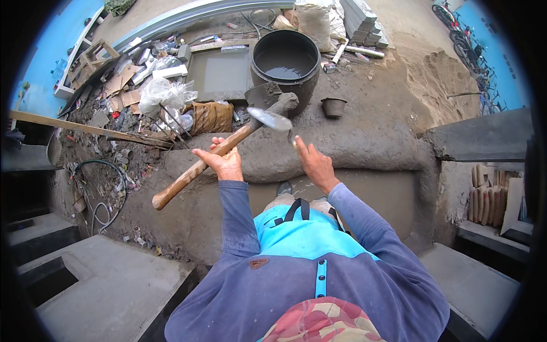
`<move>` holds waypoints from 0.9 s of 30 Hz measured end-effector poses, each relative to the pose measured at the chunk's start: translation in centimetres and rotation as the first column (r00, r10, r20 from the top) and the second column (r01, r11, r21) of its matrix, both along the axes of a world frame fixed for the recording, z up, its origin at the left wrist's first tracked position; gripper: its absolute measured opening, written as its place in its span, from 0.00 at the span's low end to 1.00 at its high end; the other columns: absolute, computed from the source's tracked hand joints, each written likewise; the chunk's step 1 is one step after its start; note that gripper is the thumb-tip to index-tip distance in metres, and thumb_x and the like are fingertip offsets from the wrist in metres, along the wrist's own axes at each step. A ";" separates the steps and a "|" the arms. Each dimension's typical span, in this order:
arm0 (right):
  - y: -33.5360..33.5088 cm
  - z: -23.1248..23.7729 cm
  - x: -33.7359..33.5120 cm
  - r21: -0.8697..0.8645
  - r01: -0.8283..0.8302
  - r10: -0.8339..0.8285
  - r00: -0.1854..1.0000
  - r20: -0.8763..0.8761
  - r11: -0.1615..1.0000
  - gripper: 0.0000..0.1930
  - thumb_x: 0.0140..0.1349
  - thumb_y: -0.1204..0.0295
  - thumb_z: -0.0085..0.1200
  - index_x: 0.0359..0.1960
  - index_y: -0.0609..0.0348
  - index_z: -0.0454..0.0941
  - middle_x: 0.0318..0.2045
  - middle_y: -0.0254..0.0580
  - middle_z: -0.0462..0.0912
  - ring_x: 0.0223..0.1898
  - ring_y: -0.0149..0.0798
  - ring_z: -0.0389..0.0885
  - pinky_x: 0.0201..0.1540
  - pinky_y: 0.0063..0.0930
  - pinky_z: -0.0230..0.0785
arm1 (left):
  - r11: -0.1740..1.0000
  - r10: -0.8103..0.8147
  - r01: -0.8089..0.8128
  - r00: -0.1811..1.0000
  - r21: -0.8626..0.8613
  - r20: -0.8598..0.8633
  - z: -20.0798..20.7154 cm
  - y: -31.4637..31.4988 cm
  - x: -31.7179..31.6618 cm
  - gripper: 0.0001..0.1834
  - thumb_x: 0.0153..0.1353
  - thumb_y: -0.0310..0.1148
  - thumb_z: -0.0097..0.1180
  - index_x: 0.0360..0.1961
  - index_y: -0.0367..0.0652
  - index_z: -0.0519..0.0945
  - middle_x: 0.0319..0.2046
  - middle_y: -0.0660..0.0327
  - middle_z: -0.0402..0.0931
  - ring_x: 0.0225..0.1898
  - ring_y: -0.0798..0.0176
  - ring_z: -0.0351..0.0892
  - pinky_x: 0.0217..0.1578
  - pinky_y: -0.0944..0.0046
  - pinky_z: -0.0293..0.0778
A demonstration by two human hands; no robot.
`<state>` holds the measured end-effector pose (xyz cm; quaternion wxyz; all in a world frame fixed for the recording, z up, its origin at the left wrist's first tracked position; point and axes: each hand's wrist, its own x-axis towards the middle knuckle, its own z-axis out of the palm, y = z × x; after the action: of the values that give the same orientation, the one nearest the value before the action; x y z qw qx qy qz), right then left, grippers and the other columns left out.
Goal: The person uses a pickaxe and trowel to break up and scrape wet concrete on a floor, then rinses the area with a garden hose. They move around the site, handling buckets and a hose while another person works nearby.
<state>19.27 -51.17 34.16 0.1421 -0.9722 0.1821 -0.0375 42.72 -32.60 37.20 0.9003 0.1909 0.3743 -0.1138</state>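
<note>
My left hand (227, 163), palm turned up, supports the wooden handle of a hoe (199, 166) between thumb and fingers. The hoe slants from lower left to upper right, and its mortar-caked head (282, 104) is raised in front of the black barrel. In my right hand (317, 165) is a trowel, gripped by its handle. The shiny trowel blade (272, 120) lies across the hoe just below its head and seems to touch it. I stand with a boot (284, 188) in a shallow trough of grey, wet slurry (376, 196).
A black barrel of murky water (288, 82) stands ahead, beside a rectangular basin (219, 71). Right of the barrel sits a small dark bucket (334, 108). Rubbish and plastic bags (162, 94) are heaped at left. A sand pile (441, 85) lies far right; concrete slabs (108, 279) flank me.
</note>
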 end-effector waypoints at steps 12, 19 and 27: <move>0.2 0.4 2.0 -0.020 0.289 -0.286 0.953 0.097 0.957 0.29 0.69 0.63 0.51 0.70 0.42 0.58 0.34 0.50 0.78 0.28 0.61 0.82 0.28 0.56 0.75 | 0.996 -0.063 0.063 0.998 -0.062 0.000 -0.8 -1.0 -2.9 0.37 0.59 0.72 0.50 0.28 0.44 0.69 0.36 0.54 0.79 0.43 0.56 0.76 0.56 0.49 0.73; -1.9 4.0 0.2 0.102 0.124 -0.125 0.992 0.007 0.987 0.23 0.70 0.58 0.51 0.62 0.50 0.65 0.37 0.55 0.83 0.32 0.64 0.82 0.34 0.55 0.75 | 0.982 -0.127 0.072 0.934 0.173 0.333 3.3 -1.3 -3.2 0.32 0.61 0.68 0.55 0.24 0.47 0.69 0.25 0.61 0.71 0.36 0.60 0.75 0.52 0.53 0.71; -6.8 5.8 4.4 0.109 0.148 -0.144 0.989 -0.039 0.983 0.18 0.73 0.53 0.43 0.46 0.55 0.69 0.28 0.60 0.83 0.33 0.65 0.82 0.33 0.59 0.72 | 0.961 -0.158 -0.001 0.819 0.278 0.551 7.6 -1.7 -4.0 0.28 0.65 0.61 0.56 0.21 0.50 0.68 0.22 0.65 0.68 0.29 0.66 0.70 0.45 0.62 0.71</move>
<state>23.63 -57.93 39.93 0.1901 -0.9473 0.2570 -0.0226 38.75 -34.30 44.81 0.9313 0.3504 0.0926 -0.0379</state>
